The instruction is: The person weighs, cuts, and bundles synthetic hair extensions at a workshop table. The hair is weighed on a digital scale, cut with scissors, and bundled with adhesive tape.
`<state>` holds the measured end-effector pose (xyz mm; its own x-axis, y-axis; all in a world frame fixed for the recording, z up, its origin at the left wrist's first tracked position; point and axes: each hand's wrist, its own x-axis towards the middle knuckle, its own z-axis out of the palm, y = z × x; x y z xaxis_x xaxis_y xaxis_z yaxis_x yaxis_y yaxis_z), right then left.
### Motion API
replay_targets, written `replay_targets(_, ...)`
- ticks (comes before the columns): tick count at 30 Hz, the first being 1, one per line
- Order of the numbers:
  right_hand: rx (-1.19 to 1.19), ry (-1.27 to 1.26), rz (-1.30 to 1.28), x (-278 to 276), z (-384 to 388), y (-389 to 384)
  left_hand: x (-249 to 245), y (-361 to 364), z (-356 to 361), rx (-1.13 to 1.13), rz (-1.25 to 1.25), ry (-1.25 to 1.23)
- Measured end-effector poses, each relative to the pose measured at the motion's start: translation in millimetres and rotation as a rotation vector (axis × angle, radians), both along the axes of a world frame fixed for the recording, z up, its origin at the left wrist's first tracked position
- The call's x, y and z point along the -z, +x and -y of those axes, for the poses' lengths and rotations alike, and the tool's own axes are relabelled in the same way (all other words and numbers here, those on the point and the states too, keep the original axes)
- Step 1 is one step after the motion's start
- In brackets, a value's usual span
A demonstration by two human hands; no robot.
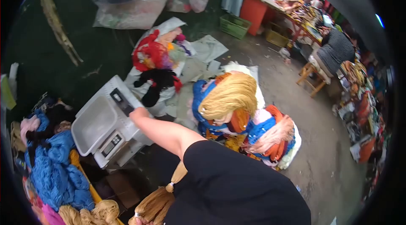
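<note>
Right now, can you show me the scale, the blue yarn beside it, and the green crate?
Scale [96, 121]: head view, on its pale tray.
Blue yarn [61, 170]: head view, middle of the heap.
Green crate [232, 29]: head view, on its near wall.

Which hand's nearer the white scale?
Right. The right hand is at the scale, by a dark panel; the left hand is farther off, low in frame, holding tan yarn.

One head-worn camera looks forward and down from close above
</note>
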<state>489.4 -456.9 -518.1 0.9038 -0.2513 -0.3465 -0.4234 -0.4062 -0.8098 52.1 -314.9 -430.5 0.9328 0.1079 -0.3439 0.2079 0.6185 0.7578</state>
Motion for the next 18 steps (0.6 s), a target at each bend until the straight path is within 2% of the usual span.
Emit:
replay_targets(1, -0.058, -0.088, 0.087, -15.2, 8.9, -13.2, -21.1, 11.1, 21.3, -0.099, -0.078, 0.112)
replay_targets(2, -0.084, -0.118, 0.204, -4.4, 12.0, -18.1, -56.8, 27.5, 39.1, -0.055, -0.149, 0.136)
replay_targets(3, -0.078, -0.02, 0.246, -34.3, 27.2, -48.6, -25.8, 18.0, 22.0, -0.136, -0.076, 0.273)
replay_targets(4, -0.047, -0.132, 0.489, -35.3, 30.3, -63.9, -35.5, 25.2, 27.3, -0.14, -0.144, 0.163)
replay_targets(5, -0.143, -0.015, 0.639, -33.6, 41.1, -76.0, -59.5, 32.9, 35.4, -0.152, -0.215, 0.059)
replay_targets(6, -0.141, 0.091, 0.691, -39.9, 50.5, -92.5, -104.2, 46.6, 52.7, 0.015, -0.332, 0.153)
replay_targets(7, -0.143, 0.195, 0.743, -50.9, 59.7, -111.7, -99.1, 45.0, 51.2, 0.038, -0.325, 0.147)
replay_targets(11, -0.318, 0.304, 0.687, -74.4, 90.5, -186.1, -35.5, 25.4, 11.8, -0.053, -0.006, 0.141)
replay_targets(12, -0.341, 0.3, 0.709, -77.7, 92.8, -203.4, -36.3, 28.0, 8.9, -0.029, -0.115, 0.15)
replay_targets(13, -0.393, 0.312, 0.704, -77.1, 94.1, -216.9, -36.4, 25.6, 11.1, -0.028, -0.097, 0.162)
replay_targets(15, -0.489, 0.392, 0.401, -83.0, 92.3, -237.1, -37.0, 21.8, 12.8, -0.008, -0.062, 0.157)
replay_targets(16, -0.504, 0.392, 0.502, -85.7, 89.5, -248.3, -36.6, 19.6, 13.7, -0.012, -0.056, 0.155)
replay_targets(18, -0.563, 0.47, 0.439, -98.8, 85.1, -268.0, -36.6, 14.7, 16.7, -0.009, 0.035, 0.127)
